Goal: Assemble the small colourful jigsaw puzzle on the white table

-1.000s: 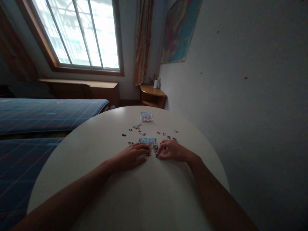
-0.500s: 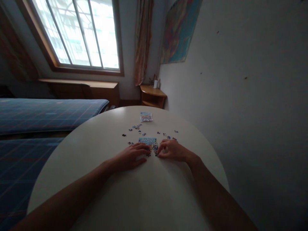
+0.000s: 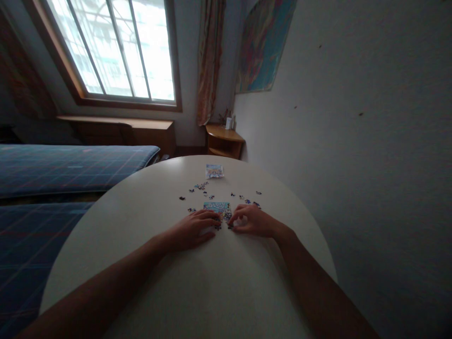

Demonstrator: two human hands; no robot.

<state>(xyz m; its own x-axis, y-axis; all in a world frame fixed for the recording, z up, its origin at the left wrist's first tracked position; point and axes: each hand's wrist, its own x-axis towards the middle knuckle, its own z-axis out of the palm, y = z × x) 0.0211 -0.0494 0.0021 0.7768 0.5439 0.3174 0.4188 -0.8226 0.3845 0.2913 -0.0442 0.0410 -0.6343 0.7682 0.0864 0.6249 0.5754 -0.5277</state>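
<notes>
A small, partly assembled jigsaw puzzle (image 3: 217, 207) with a blue top lies on a round white table (image 3: 197, 287). My left hand (image 3: 192, 230) rests flat on the table at the puzzle's lower left edge, fingers stretched toward it. My right hand (image 3: 252, 221) sits at the puzzle's lower right corner with thumb and fingers pinched together on a small dark puzzle piece (image 3: 230, 226). Several loose puzzle pieces (image 3: 202, 187) lie scattered beyond the puzzle. A small picture card (image 3: 214, 171) lies farther back.
The table stands close to a white wall (image 3: 353, 141) on the right. A bed with a blue plaid cover (image 3: 63, 165) is on the left. A window, a curtain and a small wooden corner shelf (image 3: 224, 139) are at the back.
My right hand's fingers have shifted slightly at the puzzle's lower right corner. My left hand has stayed in place.
</notes>
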